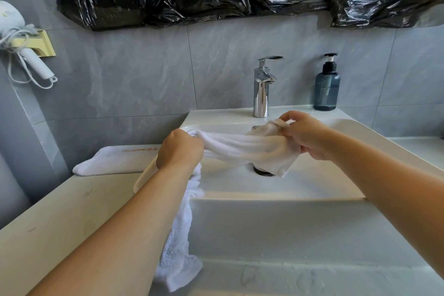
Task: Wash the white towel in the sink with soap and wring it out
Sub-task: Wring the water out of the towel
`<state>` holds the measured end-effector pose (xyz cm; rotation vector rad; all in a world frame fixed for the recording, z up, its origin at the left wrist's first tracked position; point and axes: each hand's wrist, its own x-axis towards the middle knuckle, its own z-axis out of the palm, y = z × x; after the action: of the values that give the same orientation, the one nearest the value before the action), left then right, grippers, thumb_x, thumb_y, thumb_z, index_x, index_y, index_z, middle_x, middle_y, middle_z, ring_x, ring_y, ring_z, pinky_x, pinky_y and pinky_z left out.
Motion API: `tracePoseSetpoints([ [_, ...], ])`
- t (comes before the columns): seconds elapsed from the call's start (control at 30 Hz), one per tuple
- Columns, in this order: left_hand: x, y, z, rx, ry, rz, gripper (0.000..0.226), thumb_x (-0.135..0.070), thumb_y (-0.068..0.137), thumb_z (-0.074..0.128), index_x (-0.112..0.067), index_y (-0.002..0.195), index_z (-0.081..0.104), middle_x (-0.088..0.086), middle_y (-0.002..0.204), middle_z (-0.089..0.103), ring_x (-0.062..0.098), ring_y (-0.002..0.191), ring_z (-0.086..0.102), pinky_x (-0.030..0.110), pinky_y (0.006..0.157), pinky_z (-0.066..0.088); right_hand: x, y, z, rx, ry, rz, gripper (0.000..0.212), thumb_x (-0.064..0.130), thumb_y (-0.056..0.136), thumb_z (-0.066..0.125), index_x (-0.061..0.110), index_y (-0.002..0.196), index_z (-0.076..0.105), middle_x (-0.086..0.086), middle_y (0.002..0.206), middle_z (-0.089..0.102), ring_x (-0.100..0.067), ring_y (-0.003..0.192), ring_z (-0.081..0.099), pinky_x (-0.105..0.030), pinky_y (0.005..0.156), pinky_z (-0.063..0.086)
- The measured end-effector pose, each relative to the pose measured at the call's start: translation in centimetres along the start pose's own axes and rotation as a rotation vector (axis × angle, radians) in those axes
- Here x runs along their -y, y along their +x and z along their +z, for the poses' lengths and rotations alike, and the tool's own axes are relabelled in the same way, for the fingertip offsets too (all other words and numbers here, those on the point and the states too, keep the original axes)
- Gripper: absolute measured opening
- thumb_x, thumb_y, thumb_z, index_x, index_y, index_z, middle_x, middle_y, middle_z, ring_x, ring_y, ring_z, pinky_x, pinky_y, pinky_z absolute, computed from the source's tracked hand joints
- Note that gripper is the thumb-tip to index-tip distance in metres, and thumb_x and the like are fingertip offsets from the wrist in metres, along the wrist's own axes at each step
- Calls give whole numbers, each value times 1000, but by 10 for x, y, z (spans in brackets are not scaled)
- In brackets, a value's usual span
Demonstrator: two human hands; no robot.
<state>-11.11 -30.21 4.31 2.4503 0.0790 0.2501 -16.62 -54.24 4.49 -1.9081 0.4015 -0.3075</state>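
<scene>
Above the sink [312, 185], which serves as the landmark for all that follows, a white towel [242, 149] is stretched as a loose rope between two hands, over the basin and just in front of the drain [263, 172]. The sink's basin shows no standing water and no suds that can be made out, and the chrome faucet [263, 86] at the sink's back rim has no stream coming from it. To the sink's left lies a second folded white cloth [115, 160] on the counter [60, 211], and it plays no visible part. At the sink's back right corner stands the soap bottle [326, 84], upright and well apart from both hands.

The left hand [179, 150], at the sink's left rim, is clenched round the towel, whose long tail hangs down past the sink's front edge. The right hand [305, 136], over the sink's middle, grasps the other end with curled fingers, a bunched corner drooping below it toward the drain.

Judging from this, the work stands at the wringing step, or just ahead of it. Whether soaping and rinsing are done cannot be told, since no lather or drip is clear. The towel shows little twist as yet, so most of the squeezing seems left.
</scene>
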Motion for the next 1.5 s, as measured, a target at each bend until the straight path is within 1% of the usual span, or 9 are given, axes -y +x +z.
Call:
tracePoseSetpoints([
  [0.17,-2,4,7,67,80,74,15,-11,93,42,-10,102,55,5,90,53,21,73,49,29,58,35,6,-1,4,-90,49,-127,31,4,93,45,22,88,70,-3,88,68,-18,80,59,-29,67,49],
  [0.33,-1,2,8,3,-8,192,13,-12,94,38,-11,90,50,0,79,48,24,74,48,32,61,35,12,-10,5,218,429,-53,39,12,86,34,0,72,69,-23,103,71,-37,92,66,-42,93,51],
  [0.5,-3,-10,1,36,-519,393,23,-3,93,38,-15,91,57,1,80,60,19,73,53,32,63,42,6,-16,6,352,56,-116,55,29,94,48,7,43,48,-31,81,63,-34,66,65,-33,73,46],
  [0.63,-6,-20,-3,128,-668,520,31,3,95,40,-20,93,60,0,87,63,10,72,57,15,58,46,4,-15,26,392,-222,-236,17,15,83,66,13,100,69,-2,105,72,-22,101,67,-39,99,47],
  [0.73,-6,-20,-2,102,-645,530,33,3,95,39,-22,91,60,-1,87,62,10,73,56,13,57,46,3,-12,38,697,-91,-89,91,37,65,76,32,148,37,9,142,53,-12,136,43,-36,118,23],
  [0.87,-5,-16,1,50,-588,512,34,0,89,39,-26,85,59,-1,81,63,19,74,58,36,66,51,8,-23,46,712,-437,-135,51,42,72,84,23,115,64,8,102,73,-14,99,68,-24,86,54],
  [1.03,-8,-18,1,-39,-572,482,32,1,86,37,-22,88,59,0,79,62,18,70,54,37,62,49,9,-22,46,500,-460,-156,26,28,75,77,17,96,67,1,89,75,-22,89,71,-36,86,57],
  [1.2,-8,-16,-3,-138,-579,386,29,1,89,36,-18,92,58,-3,79,61,15,68,53,27,56,42,6,-22,42,739,-69,-50,42,20,74,61,7,113,69,-11,112,72,-32,106,67,-46,100,49],
  [1.5,-2,-8,-6,-238,-580,203,21,-4,93,37,-16,92,53,-6,77,53,12,67,48,30,57,39,4,-21,27,863,33,66,52,22,67,69,4,116,63,-14,106,69,-27,98,66,-36,87,52],
])
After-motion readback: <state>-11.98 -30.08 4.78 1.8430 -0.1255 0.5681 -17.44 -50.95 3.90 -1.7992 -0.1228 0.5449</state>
